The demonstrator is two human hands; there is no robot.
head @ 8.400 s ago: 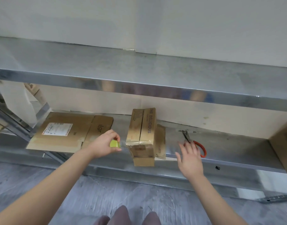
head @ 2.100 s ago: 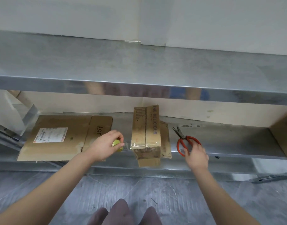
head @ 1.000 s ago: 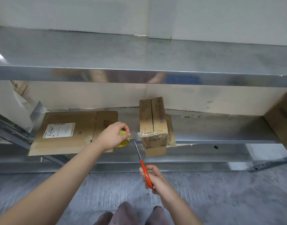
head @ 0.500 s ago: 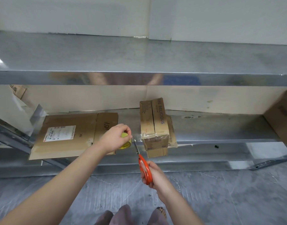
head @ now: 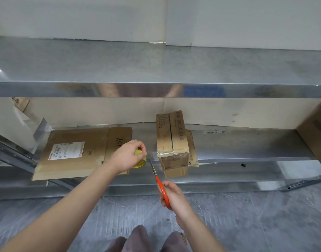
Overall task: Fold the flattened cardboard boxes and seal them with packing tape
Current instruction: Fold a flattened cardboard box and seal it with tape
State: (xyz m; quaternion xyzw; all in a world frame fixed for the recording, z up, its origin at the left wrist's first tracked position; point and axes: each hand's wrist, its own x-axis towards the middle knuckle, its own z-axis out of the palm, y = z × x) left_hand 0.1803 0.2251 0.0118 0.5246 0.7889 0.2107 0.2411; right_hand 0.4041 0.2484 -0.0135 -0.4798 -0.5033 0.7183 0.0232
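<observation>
A small folded cardboard box (head: 171, 140) printed "THE DELICIOUS" stands on the lower metal shelf (head: 247, 144), its front end over the shelf edge. A strip of clear tape (head: 153, 153) stretches from the box's front to the yellow tape roll (head: 140, 160), which my left hand (head: 128, 157) grips just left of the box. My right hand (head: 171, 194) holds orange-handled scissors (head: 159, 182) below the shelf edge. Their blades point up at the stretched tape between roll and box.
A flattened cardboard box (head: 79, 151) with a white label lies on the shelf to the left. Another carton (head: 317, 131) stands at the shelf's right end. The upper metal shelf (head: 156, 70) overhangs above. My knees show at the bottom over a grey floor.
My right hand left the shelf's right side, picked up the scissors and brought them under the tape. Over the last second the blades rose to the strip. My left hand kept holding the roll.
</observation>
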